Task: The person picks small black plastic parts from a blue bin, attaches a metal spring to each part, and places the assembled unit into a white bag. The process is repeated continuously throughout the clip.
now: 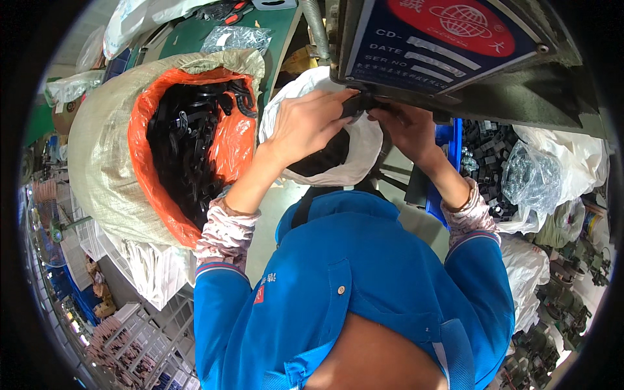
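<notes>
Under the lower edge of a machine head, my left hand [308,125] pinches a small black part [356,104] between thumb and fingers; its exact kind does not show. My right hand [411,130] is closed at the other side of this part, its fingertips in shadow, and what they grip cannot be made out. Just below both hands stands an open white bag [364,144] with dark contents. Left of my left forearm, a large woven sack [104,149] with an orange liner [144,149] holds many black curved plastic pieces [185,156].
The heavy machine head [552,97] with a dark label plate overhangs my hands. To the right, a blue crate [456,146] holds black pieces and clear plastic bags [530,179]. A green table [195,39] with a red-handled tool [238,13] lies beyond the sack.
</notes>
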### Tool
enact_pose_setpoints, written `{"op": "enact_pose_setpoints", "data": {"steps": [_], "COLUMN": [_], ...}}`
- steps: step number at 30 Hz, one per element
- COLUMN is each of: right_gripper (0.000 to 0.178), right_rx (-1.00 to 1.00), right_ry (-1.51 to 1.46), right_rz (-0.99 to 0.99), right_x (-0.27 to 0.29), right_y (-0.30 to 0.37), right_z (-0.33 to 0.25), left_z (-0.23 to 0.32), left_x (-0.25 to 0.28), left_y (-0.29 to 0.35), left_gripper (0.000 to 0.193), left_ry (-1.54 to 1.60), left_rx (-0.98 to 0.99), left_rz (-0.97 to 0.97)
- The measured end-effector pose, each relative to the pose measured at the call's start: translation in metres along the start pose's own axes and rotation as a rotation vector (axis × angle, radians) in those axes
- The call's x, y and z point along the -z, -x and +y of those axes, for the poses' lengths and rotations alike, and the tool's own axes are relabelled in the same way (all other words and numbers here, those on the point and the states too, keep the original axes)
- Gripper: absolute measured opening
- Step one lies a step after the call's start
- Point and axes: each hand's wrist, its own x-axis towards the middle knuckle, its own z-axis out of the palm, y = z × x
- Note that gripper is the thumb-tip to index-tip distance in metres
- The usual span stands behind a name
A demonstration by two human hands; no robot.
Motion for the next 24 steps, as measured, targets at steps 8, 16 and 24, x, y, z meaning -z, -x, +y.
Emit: {"op": "enact_pose_setpoints", "data": {"steps": [8,16,24], "right_gripper": [0.020,0.027,0.017], "right_rx": [0.008,-0.321,-0.502], "right_ry": [-0.002,-0.062,-0.182], "right_rz": [0.091,-0.043,-0.029], "right_x": [-0.001,0.004,0.021], "right_y": [-0.002,-0.008,-0.024], "right_z": [0.020,0.025,0.038], "left_z": [-0.014,-0.032,-0.030], "left_x": [-0.001,-0.002,0.002], "left_y": [-0.011,-0.024,0.009], "left_gripper": [0.024,0.033,0.023], "left_ry": [0.003,-0.015,0.220], "left_rx": [0.025,0.222,0.323], "left_rz": [-0.111,-0.412,-0.209]}}
